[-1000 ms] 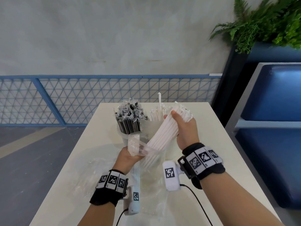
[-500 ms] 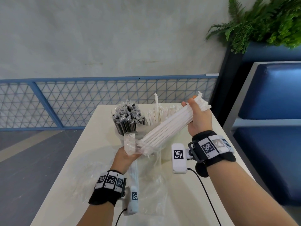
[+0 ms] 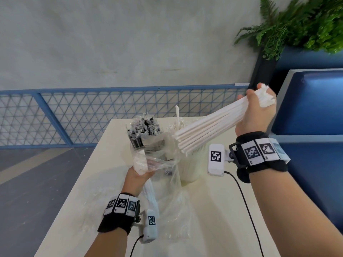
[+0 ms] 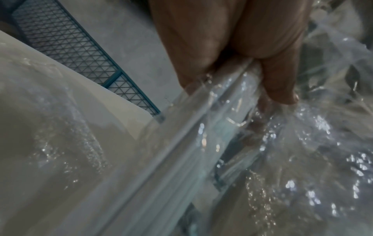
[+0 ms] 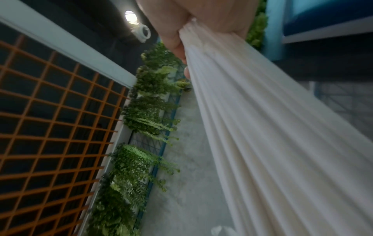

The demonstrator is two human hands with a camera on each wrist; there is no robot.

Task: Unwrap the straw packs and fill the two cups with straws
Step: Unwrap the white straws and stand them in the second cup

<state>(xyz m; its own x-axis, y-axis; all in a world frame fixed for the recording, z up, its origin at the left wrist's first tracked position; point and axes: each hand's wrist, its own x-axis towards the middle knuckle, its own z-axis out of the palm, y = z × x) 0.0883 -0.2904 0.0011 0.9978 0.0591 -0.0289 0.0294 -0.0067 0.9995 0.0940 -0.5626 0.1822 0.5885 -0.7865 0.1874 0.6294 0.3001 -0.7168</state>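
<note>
My right hand (image 3: 257,108) grips a thick bundle of white straws (image 3: 207,129) near its upper end and holds it slanted in the air, its lower ends over the white cup (image 3: 191,167). In the right wrist view the white straw bundle (image 5: 262,127) runs from my right hand (image 5: 201,24) across the frame. My left hand (image 3: 138,175) pinches the clear plastic wrapper (image 3: 157,160), which hangs empty below the bundle. Up close, the wrapper (image 4: 212,135) is held in my left hand (image 4: 242,47). A clear cup (image 3: 141,143) behind holds black wrapped straws.
More crumpled clear wrapping (image 3: 172,216) lies on the cream table (image 3: 213,219) between my forearms. A blue mesh railing (image 3: 74,115) stands behind the table, a blue bench (image 3: 311,108) and a fern planter (image 3: 300,23) to the right.
My right hand has pulled the white straw bundle up and to the right, clear out of the wrapper. My left hand stayed low, holding the wrapper.
</note>
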